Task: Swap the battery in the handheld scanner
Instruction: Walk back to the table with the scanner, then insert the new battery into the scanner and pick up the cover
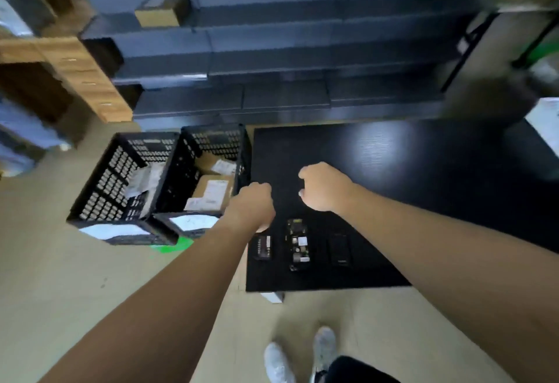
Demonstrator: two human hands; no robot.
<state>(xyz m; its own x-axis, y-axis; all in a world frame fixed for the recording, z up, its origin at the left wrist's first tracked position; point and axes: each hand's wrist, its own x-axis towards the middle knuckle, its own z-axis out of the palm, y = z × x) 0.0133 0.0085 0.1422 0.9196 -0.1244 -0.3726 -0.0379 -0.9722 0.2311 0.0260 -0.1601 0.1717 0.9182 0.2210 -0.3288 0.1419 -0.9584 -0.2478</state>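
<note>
Loosely curled left hand (252, 201) and right hand (323, 186) hover empty above the opened black handheld scanner (298, 243) on the dark table (423, 171); small black battery block (263, 246) near the edge risks being knocked off.

— What lies on the table (423, 201)?

— Three things in a row near its front edge: a battery (263, 246) at the left, the scanner (298, 243) in the middle, a flat cover (340, 249) at the right (too blurred to be sure).

— And beside it?

— Two crates (127, 189) on the floor at the left, parcels (211, 192) inside. Shelving (272, 65) stands behind.
</note>
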